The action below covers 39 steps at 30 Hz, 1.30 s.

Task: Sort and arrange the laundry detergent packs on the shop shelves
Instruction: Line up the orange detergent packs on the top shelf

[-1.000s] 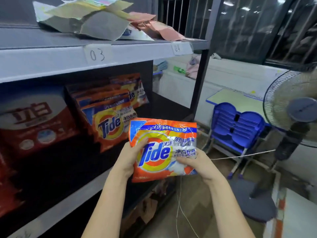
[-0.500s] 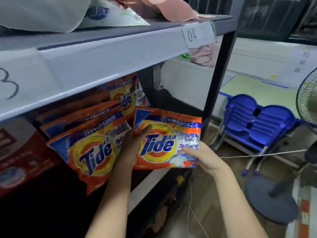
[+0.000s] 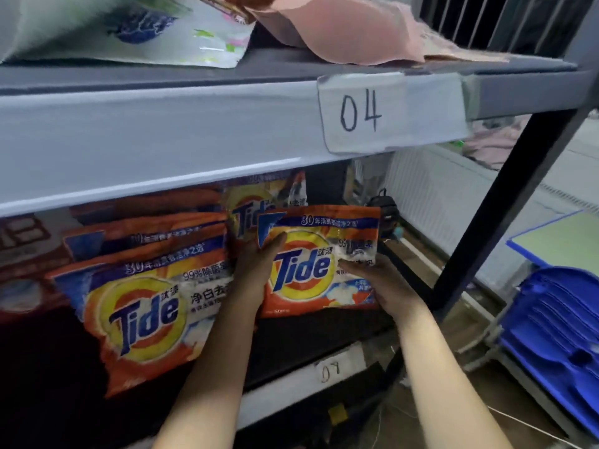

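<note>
Both my hands hold one orange Tide detergent pack (image 3: 311, 254) upright inside the middle shelf bay, under the paper label 04 (image 3: 359, 110). My left hand (image 3: 256, 273) grips its left edge, thumb across the front. My right hand (image 3: 381, 283) grips its right lower side. Just left of it leans a row of several Tide packs (image 3: 142, 306), the front one the largest in view. Another Tide pack (image 3: 252, 202) stands right behind the held one. Red detergent packs (image 3: 29, 273) sit further left on the same shelf.
The grey shelf beam (image 3: 162, 140) runs overhead, with white and pink bags (image 3: 340, 27) lying on the top shelf. A black upright post (image 3: 505, 205) bounds the bay on the right. Blue stacked chairs (image 3: 557, 332) stand beyond it. A label 08 (image 3: 330, 371) marks the lower beam.
The held pack has gone from open air in front of the shelves into the bay, beside the leaning row. My head has come closer and lower to the shelf.
</note>
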Tool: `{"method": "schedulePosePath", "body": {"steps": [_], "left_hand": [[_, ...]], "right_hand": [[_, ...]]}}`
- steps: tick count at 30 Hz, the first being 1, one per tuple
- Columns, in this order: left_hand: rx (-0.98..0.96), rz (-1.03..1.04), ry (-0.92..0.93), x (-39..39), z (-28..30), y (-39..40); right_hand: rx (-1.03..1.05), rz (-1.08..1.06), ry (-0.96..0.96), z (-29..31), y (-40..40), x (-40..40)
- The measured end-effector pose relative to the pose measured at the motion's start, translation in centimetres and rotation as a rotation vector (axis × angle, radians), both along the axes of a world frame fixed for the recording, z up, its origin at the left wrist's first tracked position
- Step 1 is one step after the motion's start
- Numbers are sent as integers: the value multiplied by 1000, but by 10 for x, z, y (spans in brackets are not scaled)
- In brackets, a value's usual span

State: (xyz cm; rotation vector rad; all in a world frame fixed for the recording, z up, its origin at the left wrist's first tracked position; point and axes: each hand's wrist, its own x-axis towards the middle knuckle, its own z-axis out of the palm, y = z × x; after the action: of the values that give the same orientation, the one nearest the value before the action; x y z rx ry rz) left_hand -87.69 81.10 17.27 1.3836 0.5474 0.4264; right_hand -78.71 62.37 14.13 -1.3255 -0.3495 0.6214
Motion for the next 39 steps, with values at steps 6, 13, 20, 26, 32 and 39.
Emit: {"method": "schedulePosePath", "body": {"steps": [6,13,20,26,32,39], "left_hand": [[-34,288,-66,24,12,17],[91,425,-109,51,24,30],[295,540,112,52,2,22],[346,638,185,57,-52,12],[413,590,340,38,-39,-23],[625,374,393,5,-46,-47]], "right_hand": [[-32,150,-50,9,57,55],[-63,152,-162,16,102,97],[-247,1,-315,-12,111,93],[-376,-128,-338,-18,102,77],[-454,-186,-477,-33,89,61],[-500,-176,-611,-32,65,21]]}}
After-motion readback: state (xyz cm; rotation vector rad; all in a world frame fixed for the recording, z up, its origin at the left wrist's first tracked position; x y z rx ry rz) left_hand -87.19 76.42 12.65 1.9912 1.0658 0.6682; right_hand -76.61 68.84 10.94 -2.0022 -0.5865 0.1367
